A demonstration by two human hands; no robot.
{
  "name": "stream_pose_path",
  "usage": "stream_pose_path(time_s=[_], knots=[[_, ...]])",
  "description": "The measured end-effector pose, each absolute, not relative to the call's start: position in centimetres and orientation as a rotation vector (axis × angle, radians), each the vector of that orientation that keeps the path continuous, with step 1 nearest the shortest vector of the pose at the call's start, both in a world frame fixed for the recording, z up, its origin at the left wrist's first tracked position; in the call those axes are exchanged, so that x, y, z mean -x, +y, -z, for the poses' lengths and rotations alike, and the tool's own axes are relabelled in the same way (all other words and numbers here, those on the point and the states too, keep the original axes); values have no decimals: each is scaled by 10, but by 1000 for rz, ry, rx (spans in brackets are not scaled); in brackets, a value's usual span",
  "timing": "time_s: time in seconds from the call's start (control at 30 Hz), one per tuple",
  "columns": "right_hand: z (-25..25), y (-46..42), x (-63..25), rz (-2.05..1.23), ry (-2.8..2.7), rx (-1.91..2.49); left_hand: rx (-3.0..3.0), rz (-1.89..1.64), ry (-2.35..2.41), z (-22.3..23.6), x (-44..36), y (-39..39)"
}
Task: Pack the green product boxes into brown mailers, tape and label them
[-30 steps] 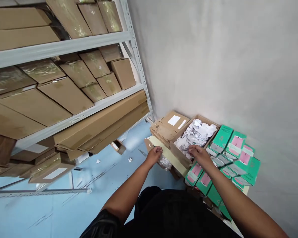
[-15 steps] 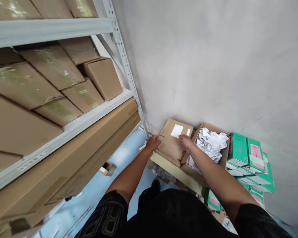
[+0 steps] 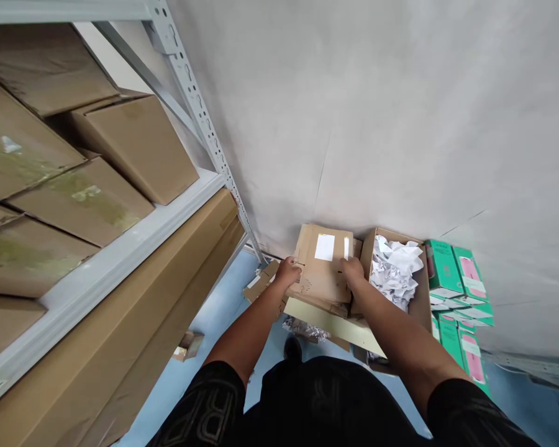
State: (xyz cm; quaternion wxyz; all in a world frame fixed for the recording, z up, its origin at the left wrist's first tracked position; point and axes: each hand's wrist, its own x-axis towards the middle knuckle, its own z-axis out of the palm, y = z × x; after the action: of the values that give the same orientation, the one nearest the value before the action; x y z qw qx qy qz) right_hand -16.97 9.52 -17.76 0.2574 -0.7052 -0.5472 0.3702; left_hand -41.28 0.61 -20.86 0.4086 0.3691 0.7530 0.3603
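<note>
A flattened cardboard box [image 3: 323, 276] with white labels lies on top of other flat cardboard, on a small pale table [image 3: 326, 321] against the wall. My left hand [image 3: 288, 273] grips its left edge, fingers curled. On the opposite edge my right hand [image 3: 353, 272] is closed on the same cardboard, just below the narrow label. Part of each hand's fingers is hidden by the cardboard or the hand itself. Right of my right hand stands an open carton [image 3: 419, 304] filled with crumpled white paper [image 3: 395, 270].
Green boxes with pink panels [image 3: 447, 270] are stacked at the right. A metal shelf rack [image 3: 200, 118] loaded with brown cartons [image 3: 140, 143] rises on the left. Clear plastic wrap [image 3: 305, 328] and a small open box [image 3: 189, 344] lie low on the blue floor.
My view has shifted, and the rack looks closer at left. Both hands now hold the cardboard's side edges; my right hand has moved from beside the label to the right edge.
</note>
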Motion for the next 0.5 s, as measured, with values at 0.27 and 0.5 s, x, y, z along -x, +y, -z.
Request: stream_pose_path(time_s=[0.27, 0.5], knots=[[129, 71, 166, -1157, -1066, 1759, -844, -1096, 1732, 182, 419, -7], [100, 50, 130, -1232, -1090, 1485, -648, -1341, 1182, 125, 407, -28]])
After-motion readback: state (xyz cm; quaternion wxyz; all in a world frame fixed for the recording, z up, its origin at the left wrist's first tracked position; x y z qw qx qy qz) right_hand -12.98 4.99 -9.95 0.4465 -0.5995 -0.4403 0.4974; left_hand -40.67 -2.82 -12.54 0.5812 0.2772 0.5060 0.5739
